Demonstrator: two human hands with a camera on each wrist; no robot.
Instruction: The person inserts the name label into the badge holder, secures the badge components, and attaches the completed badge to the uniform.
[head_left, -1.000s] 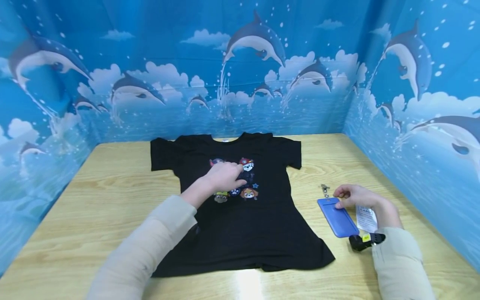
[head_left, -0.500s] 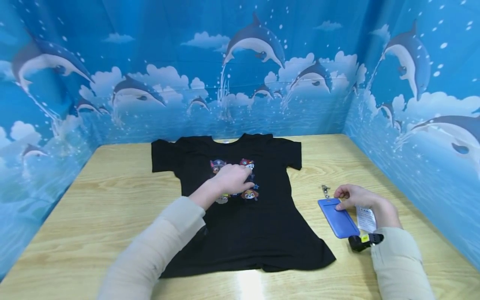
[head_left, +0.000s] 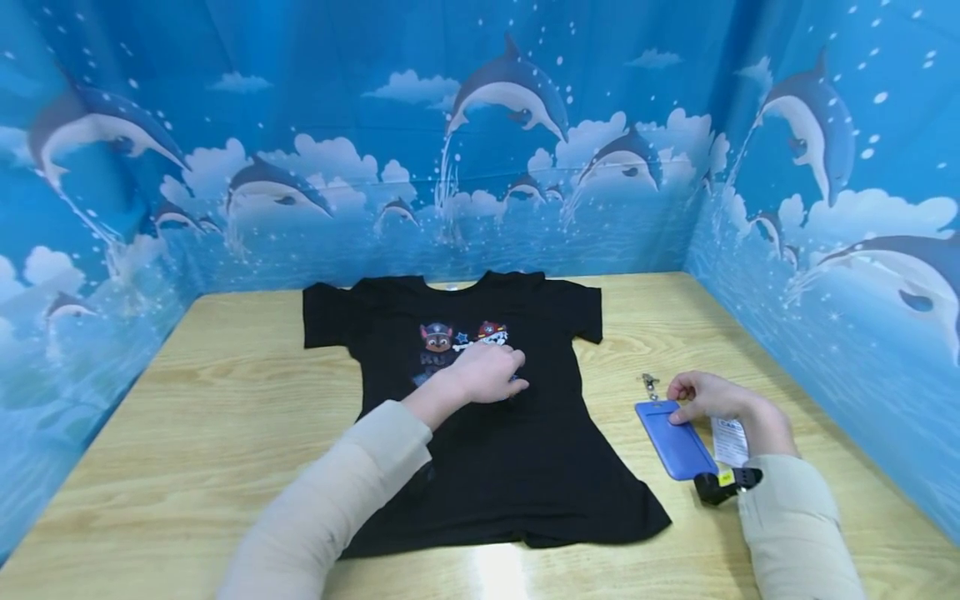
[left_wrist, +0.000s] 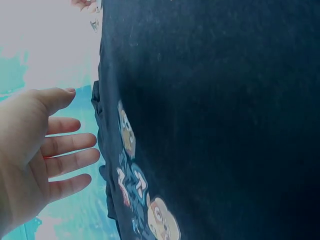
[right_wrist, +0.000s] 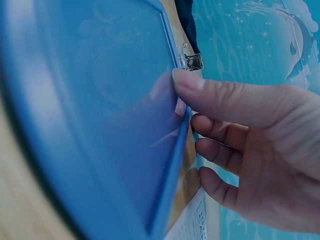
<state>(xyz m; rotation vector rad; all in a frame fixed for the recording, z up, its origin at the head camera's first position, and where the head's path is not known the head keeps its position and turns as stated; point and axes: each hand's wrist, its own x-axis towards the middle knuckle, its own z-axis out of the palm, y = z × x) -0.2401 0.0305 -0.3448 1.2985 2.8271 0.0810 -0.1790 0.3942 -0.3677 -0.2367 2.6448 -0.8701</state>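
Note:
A black T-shirt [head_left: 510, 467] with cartoon puppy prints lies spread out, neckline at the far side. My left hand [head_left: 487, 372] hovers over its chest print and covers part of it. In the left wrist view the left hand [left_wrist: 30, 150] has its fingers extended and holds nothing. To the shirt's right, my right hand [head_left: 712, 398] pinches the upper right edge of a blue badge holder [head_left: 678, 446]. The right wrist view shows the thumb on the front of the badge holder [right_wrist: 100, 100], with the other fingers curled beside its edge.
A small metal clip [head_left: 649, 385] is at the badge holder's top end. A white printed card [head_left: 729, 442] lies partly under the right wrist. The wooden table [head_left: 225, 417] meets a blue dolphin-patterned curtain [head_left: 337, 108] at the back and sides.
My left hand has moved right and slightly nearer over the shirt, uncovering the upper puppy prints and covering lower ones. The right hand keeps its hold on the badge holder, nearly still.

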